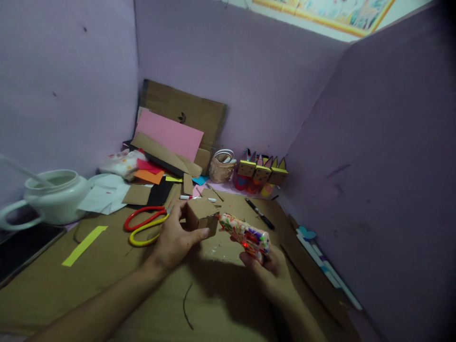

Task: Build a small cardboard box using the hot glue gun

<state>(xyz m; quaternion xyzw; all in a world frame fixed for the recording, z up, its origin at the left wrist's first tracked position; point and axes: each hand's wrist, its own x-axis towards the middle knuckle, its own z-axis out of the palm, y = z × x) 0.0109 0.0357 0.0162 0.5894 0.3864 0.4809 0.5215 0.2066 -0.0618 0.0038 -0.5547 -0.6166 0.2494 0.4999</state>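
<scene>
My left hand [180, 240] grips a small brown cardboard box [202, 213] above the table, thumb on its near side. In my right hand [269, 268] is a hot glue gun [245, 233] with a colourful patterned covering and a small red light glowing on it. The glue gun's nozzle points left and meets, or nearly meets, the box's upper right edge; I cannot tell which. Just left of my left hand lie scissors [146, 227] with one red and one yellow handle loop, their blades partly hidden behind the hand.
A white pot [57, 199] and a dark phone [28, 251] are at left, near a yellow paper strip [84, 246]. Behind are coloured papers, pink card [169, 134] and a small basket [221, 167]. A black pen [260, 213] lies right of centre; white sticks [327, 268] run along the right wall.
</scene>
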